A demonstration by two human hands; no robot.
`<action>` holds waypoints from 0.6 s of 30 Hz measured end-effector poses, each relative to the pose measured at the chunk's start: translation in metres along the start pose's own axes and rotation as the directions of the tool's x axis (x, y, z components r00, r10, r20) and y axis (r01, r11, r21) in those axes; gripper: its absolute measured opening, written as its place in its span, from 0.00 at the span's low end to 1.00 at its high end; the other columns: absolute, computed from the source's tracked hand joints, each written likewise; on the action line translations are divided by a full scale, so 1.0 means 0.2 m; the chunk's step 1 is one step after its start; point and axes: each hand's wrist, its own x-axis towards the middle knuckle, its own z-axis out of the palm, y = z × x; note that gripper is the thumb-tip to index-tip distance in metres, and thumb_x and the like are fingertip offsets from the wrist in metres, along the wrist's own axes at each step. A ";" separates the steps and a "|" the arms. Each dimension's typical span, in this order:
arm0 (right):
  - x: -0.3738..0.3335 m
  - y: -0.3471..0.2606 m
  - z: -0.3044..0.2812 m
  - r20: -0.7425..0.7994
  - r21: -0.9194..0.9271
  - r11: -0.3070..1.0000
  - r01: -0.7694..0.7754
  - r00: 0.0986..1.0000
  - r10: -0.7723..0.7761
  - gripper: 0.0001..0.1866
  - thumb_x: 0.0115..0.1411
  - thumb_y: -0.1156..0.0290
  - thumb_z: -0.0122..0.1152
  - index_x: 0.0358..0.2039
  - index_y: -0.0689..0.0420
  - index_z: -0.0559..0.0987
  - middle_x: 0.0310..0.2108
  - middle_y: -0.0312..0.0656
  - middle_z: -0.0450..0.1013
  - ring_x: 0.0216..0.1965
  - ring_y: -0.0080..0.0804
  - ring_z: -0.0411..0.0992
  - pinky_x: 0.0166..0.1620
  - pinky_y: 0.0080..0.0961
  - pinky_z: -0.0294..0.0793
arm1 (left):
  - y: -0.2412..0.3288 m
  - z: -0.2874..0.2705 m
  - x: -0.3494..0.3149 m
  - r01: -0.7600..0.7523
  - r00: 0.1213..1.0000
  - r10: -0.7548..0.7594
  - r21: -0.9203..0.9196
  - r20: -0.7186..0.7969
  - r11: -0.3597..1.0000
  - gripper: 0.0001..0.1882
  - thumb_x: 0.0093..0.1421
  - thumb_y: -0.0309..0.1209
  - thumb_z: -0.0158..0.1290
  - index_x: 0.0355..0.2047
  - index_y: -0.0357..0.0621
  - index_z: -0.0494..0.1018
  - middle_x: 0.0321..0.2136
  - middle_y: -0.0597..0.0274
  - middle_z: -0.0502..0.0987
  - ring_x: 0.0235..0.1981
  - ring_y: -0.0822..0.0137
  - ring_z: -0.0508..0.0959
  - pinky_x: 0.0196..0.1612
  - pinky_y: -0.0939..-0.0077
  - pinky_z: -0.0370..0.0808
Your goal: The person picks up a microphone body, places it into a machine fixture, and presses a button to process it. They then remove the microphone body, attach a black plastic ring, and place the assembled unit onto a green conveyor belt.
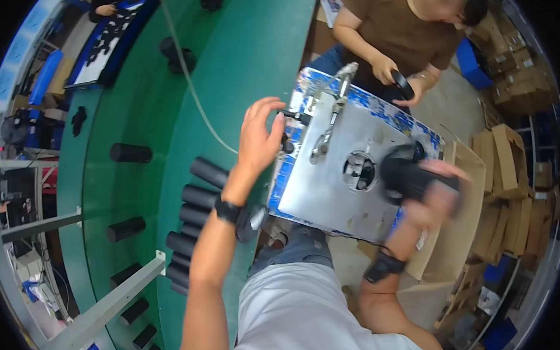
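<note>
My left hand [260, 138] is open, fingers spread, at the left edge of a metal press fixture [331, 185], close to a small black knob [286, 143] on its side. My right hand [434, 195], blurred by motion, grips a black cylindrical part [408, 176] just right of the round hole [359, 171] in the plate. A metal lever handle [331, 118] runs across the top of the fixture. Both wrists wear black bands.
A green curved conveyor [248, 56] carries several black cylinders [196, 208] to my left. Across the fixture a person in a brown shirt [398, 16] holds a black ring [403, 85]. Cardboard boxes [507, 163] stack on the right. A grey bar [103, 311] crosses lower left.
</note>
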 end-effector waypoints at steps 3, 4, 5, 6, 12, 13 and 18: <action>0.24 -0.59 0.16 0.084 0.349 0.902 0.254 0.950 -0.300 0.37 0.49 0.37 0.62 0.44 0.57 0.67 0.36 0.39 0.65 0.37 0.33 0.65 0.49 0.38 0.64 | 0.49 -0.36 -0.15 -0.003 0.993 -0.037 -0.343 -0.112 0.939 0.15 0.53 0.24 0.53 0.42 0.38 0.74 0.43 0.52 0.77 0.49 0.54 0.74 0.55 0.64 0.68; 0.19 -0.60 0.25 0.287 0.315 0.941 0.127 0.932 -0.222 0.37 0.47 0.38 0.64 0.44 0.57 0.68 0.37 0.41 0.66 0.39 0.34 0.66 0.49 0.37 0.65 | 0.56 -0.43 -0.20 -0.179 0.981 0.158 -0.201 -0.114 0.963 0.20 0.53 0.31 0.56 0.46 0.36 0.73 0.47 0.50 0.75 0.53 0.51 0.72 0.58 0.62 0.65; 0.08 -0.62 0.36 0.429 0.150 0.988 -0.026 0.903 -0.042 0.37 0.45 0.40 0.67 0.44 0.57 0.69 0.39 0.43 0.67 0.41 0.35 0.67 0.51 0.37 0.65 | 0.62 -0.49 -0.25 -0.257 0.966 0.258 -0.207 -0.022 0.944 0.26 0.48 0.33 0.61 0.48 0.38 0.73 0.50 0.50 0.74 0.58 0.48 0.68 0.61 0.56 0.61; -0.02 -0.67 0.44 0.531 -0.066 0.988 -0.139 0.833 0.153 0.37 0.44 0.42 0.69 0.45 0.58 0.70 0.42 0.45 0.68 0.44 0.36 0.68 0.52 0.36 0.65 | 0.71 -0.52 -0.30 -0.282 0.957 0.290 -0.193 0.012 0.940 0.32 0.44 0.33 0.63 0.51 0.39 0.70 0.52 0.50 0.72 0.60 0.46 0.65 0.62 0.53 0.59; -0.45 -0.55 0.79 0.840 -0.071 0.997 -0.039 0.536 0.080 0.38 0.44 0.62 0.72 0.54 0.63 0.68 0.56 0.51 0.64 0.58 0.43 0.63 0.60 0.37 0.59 | 0.48 -0.70 -0.45 0.204 0.964 -0.232 -0.204 -0.126 0.957 0.39 0.41 0.38 0.69 0.52 0.36 0.65 0.43 0.46 0.75 0.47 0.51 0.76 0.50 0.57 0.71; -0.50 -0.56 0.81 0.860 -0.103 0.995 -0.006 0.502 0.092 0.37 0.47 0.66 0.70 0.56 0.63 0.66 0.57 0.51 0.64 0.59 0.44 0.63 0.60 0.37 0.60 | 0.38 -0.83 -0.44 0.287 0.914 -0.348 -0.272 -0.211 0.919 0.38 0.43 0.37 0.69 0.51 0.35 0.64 0.43 0.46 0.75 0.46 0.53 0.76 0.50 0.60 0.71; -0.64 -0.38 0.54 0.871 -0.366 0.921 -0.135 0.298 0.390 0.26 0.51 0.70 0.65 0.51 0.61 0.72 0.51 0.47 0.71 0.53 0.37 0.69 0.53 0.33 0.68 | -0.44 -1.12 -0.21 0.220 0.800 -0.279 -0.172 -0.531 0.960 0.36 0.45 0.33 0.68 0.51 0.38 0.62 0.41 0.46 0.77 0.44 0.55 0.78 0.48 0.64 0.74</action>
